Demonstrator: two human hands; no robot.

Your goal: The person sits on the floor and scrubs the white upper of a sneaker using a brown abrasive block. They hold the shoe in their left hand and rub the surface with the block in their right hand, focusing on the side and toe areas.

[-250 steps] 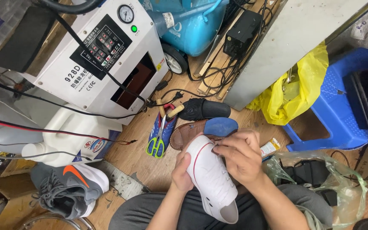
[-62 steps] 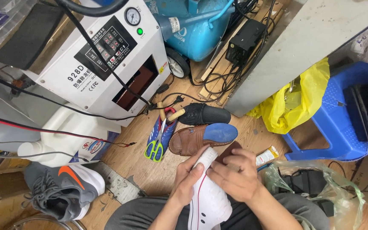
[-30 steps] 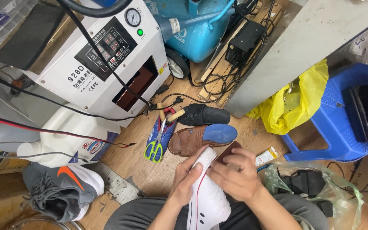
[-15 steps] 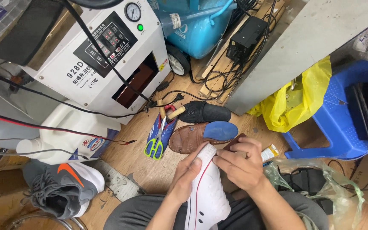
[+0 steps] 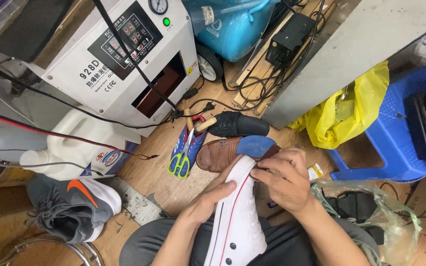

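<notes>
A seated person holds a white canvas sneaker (image 5: 237, 216) over the lap, toe end pointing away; the left hand (image 5: 208, 199) wraps its side in a closed grip, thumb along the rubber edge; the right hand (image 5: 284, 180) pinches a small dark brown piece (image 5: 270, 151) against the toe rim, fingers closed on it; the rubbing looks under way, the toe edge getting attention, the rest of the sole line seemingly still to be worked; beyond, on the wooden floor (image 5: 149, 177), lie a brown sandal (image 5: 218, 155), green-handled scissors (image 5: 182, 157), a black slipper (image 5: 237, 124); left, a grey running shoe (image 5: 72, 207); farthest, a white machine (image 5: 119, 59).
</notes>
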